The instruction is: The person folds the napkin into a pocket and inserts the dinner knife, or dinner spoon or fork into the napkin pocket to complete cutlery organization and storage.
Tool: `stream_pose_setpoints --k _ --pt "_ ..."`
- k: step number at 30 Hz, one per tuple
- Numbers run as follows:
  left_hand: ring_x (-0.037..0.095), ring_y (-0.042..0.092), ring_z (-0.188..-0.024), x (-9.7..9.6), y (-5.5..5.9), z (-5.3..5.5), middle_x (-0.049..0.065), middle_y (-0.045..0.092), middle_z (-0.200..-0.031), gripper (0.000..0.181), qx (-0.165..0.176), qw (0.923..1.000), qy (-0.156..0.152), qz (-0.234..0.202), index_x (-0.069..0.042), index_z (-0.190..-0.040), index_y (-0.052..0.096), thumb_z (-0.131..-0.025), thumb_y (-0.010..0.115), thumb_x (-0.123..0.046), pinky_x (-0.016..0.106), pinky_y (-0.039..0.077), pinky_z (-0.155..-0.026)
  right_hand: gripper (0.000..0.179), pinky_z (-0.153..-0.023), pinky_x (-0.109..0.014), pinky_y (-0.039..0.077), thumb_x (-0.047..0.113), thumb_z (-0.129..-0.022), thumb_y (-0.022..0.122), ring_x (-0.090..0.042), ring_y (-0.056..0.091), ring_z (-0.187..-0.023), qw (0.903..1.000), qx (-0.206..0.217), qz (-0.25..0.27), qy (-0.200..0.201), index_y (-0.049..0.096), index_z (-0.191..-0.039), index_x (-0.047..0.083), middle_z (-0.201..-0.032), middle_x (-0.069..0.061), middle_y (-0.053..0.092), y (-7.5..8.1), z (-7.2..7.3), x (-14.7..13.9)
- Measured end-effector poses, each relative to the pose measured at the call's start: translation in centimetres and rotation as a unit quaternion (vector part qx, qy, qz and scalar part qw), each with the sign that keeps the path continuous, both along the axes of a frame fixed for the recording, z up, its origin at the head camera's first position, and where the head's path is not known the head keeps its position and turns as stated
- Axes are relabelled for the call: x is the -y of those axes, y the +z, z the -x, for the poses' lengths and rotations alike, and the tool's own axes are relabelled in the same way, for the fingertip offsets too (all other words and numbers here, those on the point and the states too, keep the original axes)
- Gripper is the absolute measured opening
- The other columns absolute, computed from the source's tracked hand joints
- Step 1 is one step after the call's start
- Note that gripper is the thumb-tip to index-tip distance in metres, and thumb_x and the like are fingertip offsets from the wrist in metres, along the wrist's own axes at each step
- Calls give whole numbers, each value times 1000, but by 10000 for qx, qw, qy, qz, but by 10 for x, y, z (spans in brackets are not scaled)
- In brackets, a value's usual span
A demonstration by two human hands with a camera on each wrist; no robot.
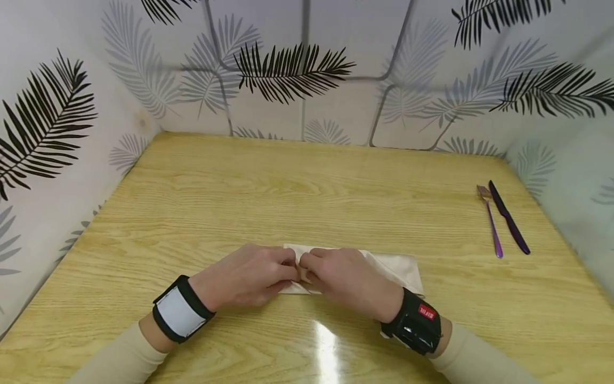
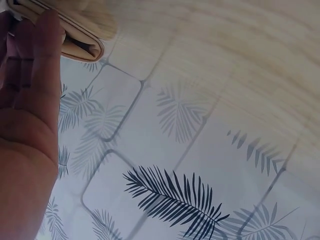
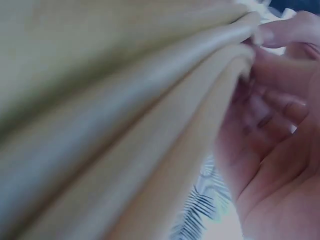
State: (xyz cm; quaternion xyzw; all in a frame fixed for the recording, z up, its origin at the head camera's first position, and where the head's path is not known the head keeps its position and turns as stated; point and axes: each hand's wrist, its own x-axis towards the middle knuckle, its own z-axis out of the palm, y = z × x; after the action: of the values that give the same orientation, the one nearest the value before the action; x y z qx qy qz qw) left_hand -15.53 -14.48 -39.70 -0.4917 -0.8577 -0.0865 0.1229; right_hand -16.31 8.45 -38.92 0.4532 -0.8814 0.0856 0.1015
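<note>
A cream cloth napkin [image 1: 400, 269], folded into a long strip, lies across the near middle of the table. My left hand [image 1: 249, 274] pinches it toward its left end with curled fingers. Close beside, my right hand [image 1: 347, 280] grips the cloth, and the two hands' fingertips almost meet. In the right wrist view, gathered folds of the napkin [image 3: 150, 105] run into the pinch of the right thumb and fingers. The left wrist view shows layered folded cloth [image 2: 87, 45] by the left fingers [image 2: 46, 55]; their exact contact is partly hidden.
On the table's right side lie a purple fork [image 1: 493, 226] and a dark purple knife [image 1: 509, 221], side by side. The wooden table [image 1: 216, 197] is bordered at the back and sides by leaf-patterned sheeting [image 1: 336, 106].
</note>
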Motion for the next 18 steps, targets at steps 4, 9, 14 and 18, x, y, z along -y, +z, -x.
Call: stream_pose_setpoints --k 4,9,14,18 --pt "1 51 -71 1 1 -1 -10 59 -89 15 155 9998 -8 92 -24 -86 69 -97 64 -17 19 46 -60 16 -42 -20 29 28 -96 70 -2 37 -51 9953 -740 -279 559 62 -83 22 -72 8 54 -3 0 1" --pt "0 55 -74 5 4 -1 -11 63 -87 14 418 9991 -19 -80 -24 -86 69 -95 67 -13 21 50 -65 7 -42 -20 30 23 -95 71 -2 38 -53 9901 -992 -486 861 68 -90 27 -73 8 53 -3 2 -2" --pt "-1 58 -76 7 5 2 -12 64 -90 13 849 9962 -41 -215 -23 -92 68 -93 68 -11 19 51 -67 17 -43 -20 27 14 -93 69 -2 36 -56 9848 -1105 -919 971 70 -101 29 -77 8 52 -1 0 -7" --pt "-1 61 -85 8 5 4 -12 66 -101 16 1405 9893 58 -380 -23 -104 67 -94 66 -11 19 53 -74 18 -43 -21 30 12 -90 69 -4 41 -58 9814 -1120 -1222 967 70 -102 26 -82 7 53 2 -4 -8"
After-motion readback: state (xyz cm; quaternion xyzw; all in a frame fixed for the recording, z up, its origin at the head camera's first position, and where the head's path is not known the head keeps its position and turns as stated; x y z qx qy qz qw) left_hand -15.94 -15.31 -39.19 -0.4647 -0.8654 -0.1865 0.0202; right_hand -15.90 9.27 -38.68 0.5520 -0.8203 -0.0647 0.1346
